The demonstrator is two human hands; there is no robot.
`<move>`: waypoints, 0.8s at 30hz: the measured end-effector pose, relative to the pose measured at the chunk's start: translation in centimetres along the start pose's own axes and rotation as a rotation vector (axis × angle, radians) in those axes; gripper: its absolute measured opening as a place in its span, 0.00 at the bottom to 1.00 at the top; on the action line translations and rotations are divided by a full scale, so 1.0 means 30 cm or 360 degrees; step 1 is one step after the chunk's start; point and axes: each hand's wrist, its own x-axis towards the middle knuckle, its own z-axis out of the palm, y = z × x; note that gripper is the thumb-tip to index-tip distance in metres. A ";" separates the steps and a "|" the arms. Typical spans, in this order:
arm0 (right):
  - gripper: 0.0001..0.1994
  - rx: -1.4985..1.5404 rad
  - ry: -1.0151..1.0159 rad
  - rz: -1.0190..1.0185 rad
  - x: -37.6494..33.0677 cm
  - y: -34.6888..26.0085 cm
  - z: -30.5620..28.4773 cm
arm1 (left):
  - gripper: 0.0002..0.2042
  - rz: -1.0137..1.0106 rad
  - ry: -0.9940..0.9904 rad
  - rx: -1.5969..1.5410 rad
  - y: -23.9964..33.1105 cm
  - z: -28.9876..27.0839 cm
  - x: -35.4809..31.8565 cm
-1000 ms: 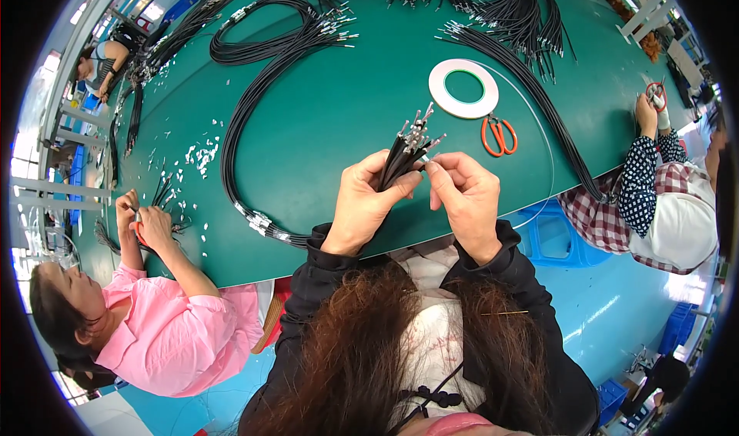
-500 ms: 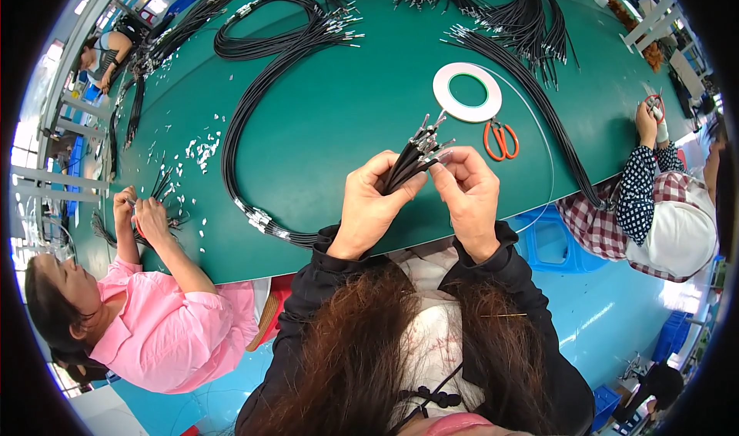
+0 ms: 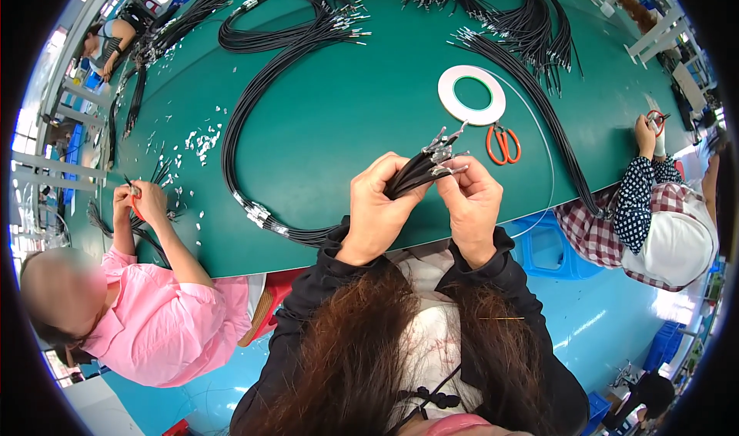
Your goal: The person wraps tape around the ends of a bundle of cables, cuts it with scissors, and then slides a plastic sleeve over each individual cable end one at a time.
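My left hand (image 3: 379, 205) is closed round a bundle of black cables (image 3: 416, 171) near their ends. Stripped, silvery tips fan out above the fingers, up and to the right. At the right side of these tips, my right hand (image 3: 471, 201) pinches one cable end between thumb and fingers. The bundle runs back under my left wrist to a long curved run of black cables (image 3: 245, 113), bound with whitish tape (image 3: 258, 213). Beyond my right hand lie red-handled scissors (image 3: 503, 144) and a roll of white tape (image 3: 494, 102) with a green core.
More black cable bundles (image 3: 531, 90) lie across the green table (image 3: 346, 105). White scraps (image 3: 202, 143) are scattered at the left. A person in pink (image 3: 173, 320) works at my left with a red-handled tool; another in a checked garment (image 3: 583, 223) sits at right, near a blue stool (image 3: 550, 245).
My hands stay on the bundle, and its tips have shifted slightly right, with my right fingers regripping at them. The person in pink has turned and now shows a red-handled tool.
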 end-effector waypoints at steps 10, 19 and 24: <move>0.03 0.0464 0.0044 -0.0070 0.005 0.012 0.019 | 0.11 0.0480 0.0169 0.0463 -0.007 0.053 -0.034; 0.07 0.0344 -0.0026 0.0112 0.003 0.051 -0.003 | 0.10 0.0105 0.0087 -0.0033 -0.036 0.015 -0.016; 0.05 0.0255 -0.0076 0.0084 0.018 0.023 -0.008 | 0.07 -0.0254 0.0006 -0.0276 0.009 -0.005 0.000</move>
